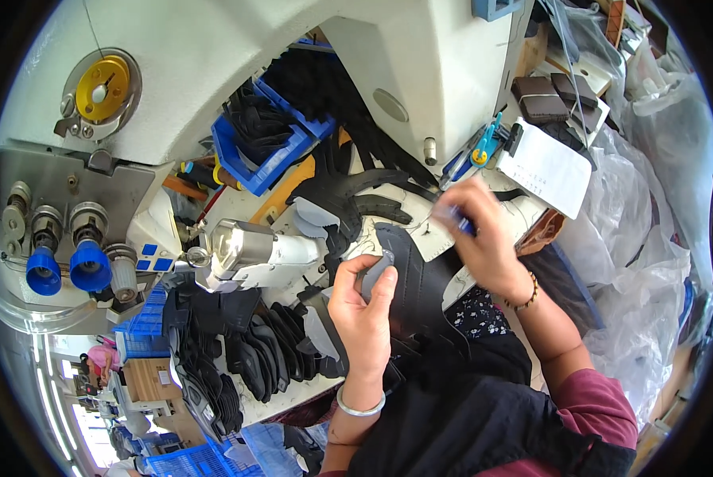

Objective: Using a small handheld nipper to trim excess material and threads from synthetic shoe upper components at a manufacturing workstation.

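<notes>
My left hand [363, 312] is closed, pinching a small grey curved piece [374, 274] between thumb and fingers. Beside it a large black panel with stitched lines [417, 278] runs from the work table down toward my lap. My right hand [483, 238], smeared by motion, is raised to the right of the panel. Its fingers are closed round a small dark-blue object [461, 220] whose kind is too blurred to make out. Loose black straps and cut pieces [348, 191] lie just beyond both hands, near another light-grey piece [316, 217].
A white sewing machine [237, 48] arches over the far side; its metal head [249, 246] is left of my hands. Stacked black pieces [265, 350] lie near left, a blue bin [265, 163] beyond. Right are blue-handled scissors [485, 147], a clipboard [547, 167] and plastic bags [635, 334].
</notes>
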{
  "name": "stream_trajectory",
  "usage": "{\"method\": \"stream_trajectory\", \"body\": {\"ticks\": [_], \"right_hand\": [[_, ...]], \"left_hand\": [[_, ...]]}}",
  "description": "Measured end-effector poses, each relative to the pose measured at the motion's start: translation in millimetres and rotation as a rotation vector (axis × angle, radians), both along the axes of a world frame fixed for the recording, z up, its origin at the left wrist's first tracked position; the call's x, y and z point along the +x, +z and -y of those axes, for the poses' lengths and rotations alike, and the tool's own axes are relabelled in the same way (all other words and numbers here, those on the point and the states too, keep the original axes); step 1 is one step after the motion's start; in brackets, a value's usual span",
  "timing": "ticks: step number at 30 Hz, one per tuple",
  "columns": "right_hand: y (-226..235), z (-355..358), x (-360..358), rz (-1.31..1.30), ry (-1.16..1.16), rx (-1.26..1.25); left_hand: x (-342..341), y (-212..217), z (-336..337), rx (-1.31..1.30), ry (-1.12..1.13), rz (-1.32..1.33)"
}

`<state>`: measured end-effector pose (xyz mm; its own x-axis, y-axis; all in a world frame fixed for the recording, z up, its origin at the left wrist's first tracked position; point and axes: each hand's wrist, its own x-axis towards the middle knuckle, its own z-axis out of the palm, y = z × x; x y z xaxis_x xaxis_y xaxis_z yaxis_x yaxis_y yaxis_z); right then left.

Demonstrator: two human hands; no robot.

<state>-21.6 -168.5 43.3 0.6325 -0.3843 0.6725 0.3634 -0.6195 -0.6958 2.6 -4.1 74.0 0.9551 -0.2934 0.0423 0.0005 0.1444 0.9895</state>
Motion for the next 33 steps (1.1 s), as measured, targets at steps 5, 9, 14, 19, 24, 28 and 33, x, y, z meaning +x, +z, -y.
{"method": "stream_trajectory", "body": {"ticks": [5, 9, 14, 19, 24, 28, 33], "right_hand": [[6, 7, -5, -0.16, 0.041, 0.259], [30, -10, -6, -0.205, 0.023, -0.033], [43, -13, -2, -0.183, 0.157, -0.13], [41, -24, 4, -0.22, 0.186, -0.205], [44, -31, 7, -0.131, 0.146, -0.431], [42, -34, 13, -0.067, 0.141, -0.568], [42, -18, 22, 0.049, 0.022, -0.297]], "left_hand": [[3, -1, -6, -0.024, 0.026, -0.014], [4, -1, -10, 0.062, 0.036, 0.035], [1, 6, -15, 0.198, 0.005, 0.135], [-2, 12, -17, 0.286, 0.054, 0.167], [-1, 13, -21, 0.413, 0.089, 0.316], [1, 14, -26, 0.433, 0.063, 0.332], [11, 4, -30, 0.17, 0.068, 0.175]]}}
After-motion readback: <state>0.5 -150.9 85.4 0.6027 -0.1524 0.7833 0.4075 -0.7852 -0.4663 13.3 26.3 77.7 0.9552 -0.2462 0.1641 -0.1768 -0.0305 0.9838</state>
